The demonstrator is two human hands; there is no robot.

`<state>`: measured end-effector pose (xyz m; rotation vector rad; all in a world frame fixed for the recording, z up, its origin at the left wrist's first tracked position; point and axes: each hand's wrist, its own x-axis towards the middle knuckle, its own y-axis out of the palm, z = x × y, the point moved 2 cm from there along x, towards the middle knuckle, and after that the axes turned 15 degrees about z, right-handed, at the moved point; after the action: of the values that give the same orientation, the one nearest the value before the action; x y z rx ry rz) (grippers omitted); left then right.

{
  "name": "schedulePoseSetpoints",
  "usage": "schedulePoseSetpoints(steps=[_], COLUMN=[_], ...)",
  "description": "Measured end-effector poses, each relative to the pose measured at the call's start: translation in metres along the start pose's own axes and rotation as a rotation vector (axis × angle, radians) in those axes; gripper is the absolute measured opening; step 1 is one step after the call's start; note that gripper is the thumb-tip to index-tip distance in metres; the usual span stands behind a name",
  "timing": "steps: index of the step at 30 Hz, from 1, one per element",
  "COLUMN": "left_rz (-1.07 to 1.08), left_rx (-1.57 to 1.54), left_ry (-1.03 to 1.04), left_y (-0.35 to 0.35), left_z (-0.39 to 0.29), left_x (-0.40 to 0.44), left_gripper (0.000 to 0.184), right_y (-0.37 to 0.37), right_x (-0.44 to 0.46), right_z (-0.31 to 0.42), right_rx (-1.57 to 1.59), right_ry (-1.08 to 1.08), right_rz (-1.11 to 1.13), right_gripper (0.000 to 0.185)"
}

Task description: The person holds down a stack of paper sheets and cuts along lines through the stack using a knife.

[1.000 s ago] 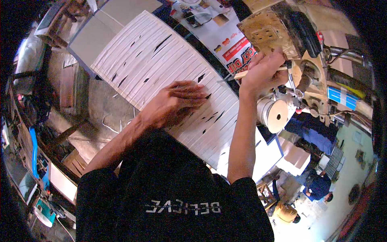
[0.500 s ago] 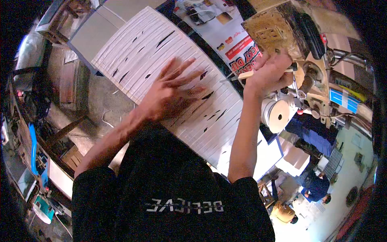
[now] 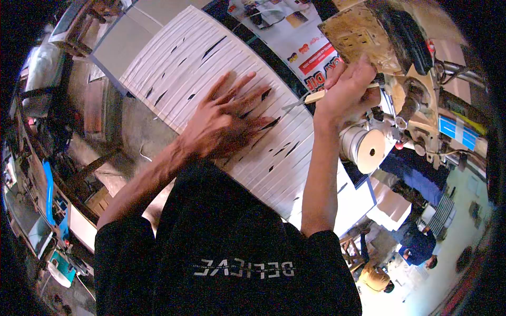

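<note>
A long panel covered in white strips [image 3: 174, 79] lies in front of me, with dark slits and gaps between the strips. My left hand [image 3: 226, 124] rests on the middle of it, fingers spread. Over the panel's right edge, my right hand [image 3: 350, 92] is closed around a thin-bladed tool with a pale handle [image 3: 315, 97]. The blade points left and down to the strips, close to the fingertips of my left hand. Whether its tip touches the panel I cannot tell.
A white spool [image 3: 370, 150] stands right of the panel, below my right forearm. Beyond are a printed sheet [image 3: 316, 50] and a worn wooden board [image 3: 356, 39]. Metal machine parts [image 3: 408, 105] are at the right. Two people, one in a dark top [image 3: 419, 245], are farther off.
My right hand has shifted slightly left, bringing the tool's blade farther over the panel. My left hand stays spread in nearly the same place.
</note>
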<state>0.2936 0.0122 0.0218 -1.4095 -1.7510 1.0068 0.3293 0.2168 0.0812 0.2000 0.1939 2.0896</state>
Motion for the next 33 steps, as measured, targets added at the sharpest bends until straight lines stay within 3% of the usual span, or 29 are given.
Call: schedulePoseSetpoints(steps=[5,6,8,10,13,16,17,19,21,22,24,28,31,33], left_rz=[-0.062,-0.106,-0.149,-0.037,-0.034,-0.047,-0.046,-0.059,-0.055,-0.048,-0.057,-0.061,-0.062,-0.064], left_rx=[-0.120,-0.452,-0.785,-0.095,-0.069,-0.095,-0.096,-0.108,-0.113,-0.120,-0.120,-0.151,-0.133,-0.094], left_ry=[0.033,0.022,0.010,-0.007,0.000,0.002,0.007,-0.002,0.001,0.006,0.006,0.026,0.022,0.017], left_y=[-0.010,-0.008,-0.006,-0.004,-0.002,0.000,-0.001,-0.004,-0.004,-0.003,-0.003,-0.004,-0.006,-0.005], left_z=[0.000,0.001,0.003,0.001,0.003,0.004,0.003,0.001,0.002,0.003,0.002,0.003,0.001,0.000], left_x=[-0.004,-0.005,-0.004,0.000,-0.001,0.000,0.000,0.000,0.000,0.000,0.001,0.000,-0.001,0.001], left_gripper=[0.032,0.031,0.031,0.032,0.033,0.033,0.033,0.032,0.032,0.032,0.032,0.032,0.029,0.028], right_y=[0.005,0.004,0.005,0.001,-0.033,-0.032,-0.011,0.005,0.008,0.005,0.001,-0.001,-0.006,-0.004], right_x=[-0.002,-0.001,-0.003,-0.002,0.016,0.020,0.012,0.012,0.018,0.019,0.021,0.020,0.025,0.028], right_z=[0.005,0.004,0.004,0.000,-0.036,-0.045,-0.034,-0.021,-0.015,-0.014,-0.011,-0.027,-0.040,-0.034], right_rx=[-0.104,-0.081,-0.076,-0.068,-0.451,-0.707,-0.502,-0.295,-0.206,-0.208,-0.443,-0.522,-0.736,-0.708], right_ry=[-0.017,0.000,-0.012,-0.021,-0.065,-0.095,-0.131,-0.170,-0.288,-0.288,-0.342,-0.359,-0.405,-0.567], right_rz=[0.011,-0.010,0.003,0.016,0.105,0.164,0.017,-0.127,-0.200,-0.204,-0.004,-0.097,0.001,-0.005], right_gripper=[0.046,0.046,0.045,0.045,0.030,0.035,0.028,0.032,0.032,0.032,0.037,0.042,0.039,0.036])
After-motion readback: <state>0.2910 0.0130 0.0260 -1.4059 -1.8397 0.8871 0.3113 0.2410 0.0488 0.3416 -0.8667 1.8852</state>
